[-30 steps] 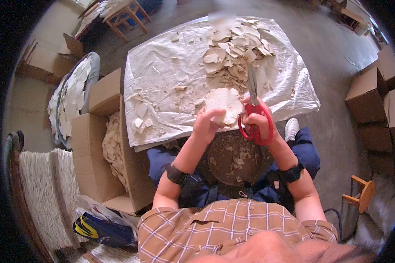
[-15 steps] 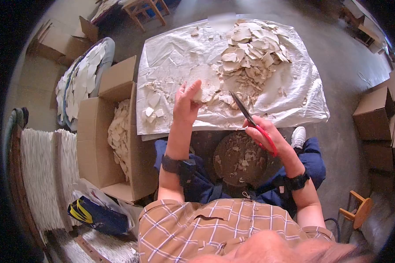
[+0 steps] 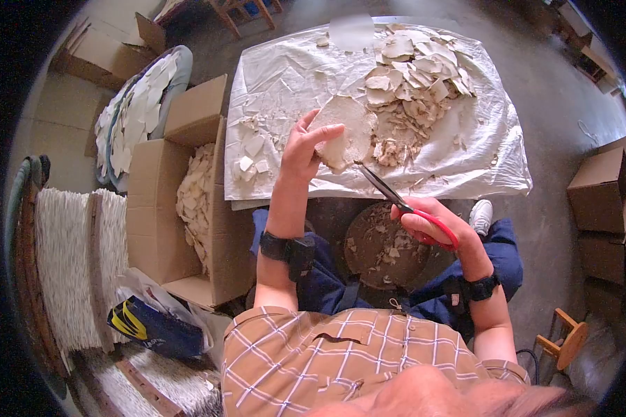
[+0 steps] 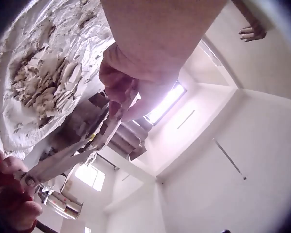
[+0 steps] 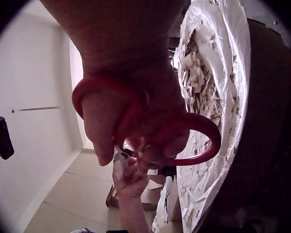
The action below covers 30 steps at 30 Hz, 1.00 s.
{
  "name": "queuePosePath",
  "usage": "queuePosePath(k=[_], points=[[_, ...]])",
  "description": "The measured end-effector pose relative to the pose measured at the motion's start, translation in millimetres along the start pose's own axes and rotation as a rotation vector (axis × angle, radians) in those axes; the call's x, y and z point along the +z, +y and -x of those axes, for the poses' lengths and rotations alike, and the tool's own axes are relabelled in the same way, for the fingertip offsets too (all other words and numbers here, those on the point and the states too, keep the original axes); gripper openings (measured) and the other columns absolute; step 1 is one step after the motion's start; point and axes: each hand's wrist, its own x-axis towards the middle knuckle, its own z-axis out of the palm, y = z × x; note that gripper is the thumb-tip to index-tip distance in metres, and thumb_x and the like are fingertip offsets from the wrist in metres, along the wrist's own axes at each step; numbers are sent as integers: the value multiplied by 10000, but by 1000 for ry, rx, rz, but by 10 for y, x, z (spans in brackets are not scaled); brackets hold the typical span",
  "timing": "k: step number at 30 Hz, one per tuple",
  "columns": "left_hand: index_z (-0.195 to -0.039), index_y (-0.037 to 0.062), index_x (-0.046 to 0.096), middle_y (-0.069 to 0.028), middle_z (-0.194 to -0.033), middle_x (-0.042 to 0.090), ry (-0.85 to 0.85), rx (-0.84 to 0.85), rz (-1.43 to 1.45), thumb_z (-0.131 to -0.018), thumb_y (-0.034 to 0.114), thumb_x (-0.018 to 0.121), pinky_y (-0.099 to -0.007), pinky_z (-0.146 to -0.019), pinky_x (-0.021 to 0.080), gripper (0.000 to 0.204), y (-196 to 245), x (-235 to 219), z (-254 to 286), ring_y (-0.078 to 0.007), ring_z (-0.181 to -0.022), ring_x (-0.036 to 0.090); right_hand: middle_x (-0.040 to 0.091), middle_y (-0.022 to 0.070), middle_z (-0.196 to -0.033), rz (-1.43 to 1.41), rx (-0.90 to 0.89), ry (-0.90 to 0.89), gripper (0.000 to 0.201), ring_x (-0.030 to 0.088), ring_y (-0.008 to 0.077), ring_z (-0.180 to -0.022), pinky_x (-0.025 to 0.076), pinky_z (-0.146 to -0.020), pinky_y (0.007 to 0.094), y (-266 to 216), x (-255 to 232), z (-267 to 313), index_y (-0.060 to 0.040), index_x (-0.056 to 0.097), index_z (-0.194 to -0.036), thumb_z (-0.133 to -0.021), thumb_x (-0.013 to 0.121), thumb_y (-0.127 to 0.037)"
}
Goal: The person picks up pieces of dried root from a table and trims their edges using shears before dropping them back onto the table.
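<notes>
My left hand grips a flat, rounded, pale slab with a rough surface, thumb across its near face. In my right hand are red-handled scissors, their tips right at the slab's lower edge. The left wrist view shows the scissors' blades spread, with the slab edge-on beside them. The right wrist view has my fingers through the red handle loops. Beyond the slab, a heap of similar pale pieces lies on a white sheet.
An open cardboard box of pale pieces stands at my left, with a round tray of white pieces behind it. A round brown container with scraps sits between my knees. More boxes and a small wooden stool stand right.
My hands were close together at the slab, then parted. The left hand has gone left and now holds the slab raised, while the scissors have turned and swung to its lower edge.
</notes>
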Motion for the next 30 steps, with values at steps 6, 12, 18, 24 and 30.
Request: queuePosePath(k=[6, 12, 18, 24, 30], points=[[-1027, 5, 551, -81, -870, 616, -49, -9, -46, -636, -1, 720, -266, -643, 506, 426, 4, -16, -15, -153, -753, 615, 432, -41, -644, 11, 19, -4, 266, 428, 46, -562, 363, -487, 211, -16, 11, 28, -78, 527, -907, -882, 516, -343], [-1046, -13, 550, -78, -893, 621, -112, -37, -109, -632, 9, 727, -270, -662, 503, 451, -67, -26, -56, -145, -751, 612, 428, -39, -634, 29, 45, 1, 249, 426, 54, -546, 368, -482, 217, -32, 3, 40, -71, 533, -897, -885, 507, -319], [-1060, -30, 541, -87, -898, 618, -168, -42, -158, -622, 14, 737, -270, -670, 501, 482, -19, 6, -27, -155, -761, 614, 411, -58, -566, 60, 5, -13, 316, 397, 39, -487, 310, -435, 194, 9, -14, 27, -65, 531, -938, -864, 529, -372], [-1066, -61, 527, -98, -888, 615, -148, -40, -273, -603, 6, 741, -277, -663, 505, 514, -38, -27, -40, -156, -755, 612, 423, -57, -569, 43, 79, 15, 260, 414, 57, -493, 332, -442, 218, 111, 11, 1, -62, 547, -876, -852, 565, -320], [-1069, -68, 523, -104, -881, 616, -124, -51, -273, -603, 12, 741, -278, -649, 506, 520, -77, -33, -48, -162, -723, 611, 532, 112, -608, 718, -239, 243, 324, 549, 271, -561, 440, -518, 327, 176, 30, -36, -50, 536, -855, -759, 663, -331]])
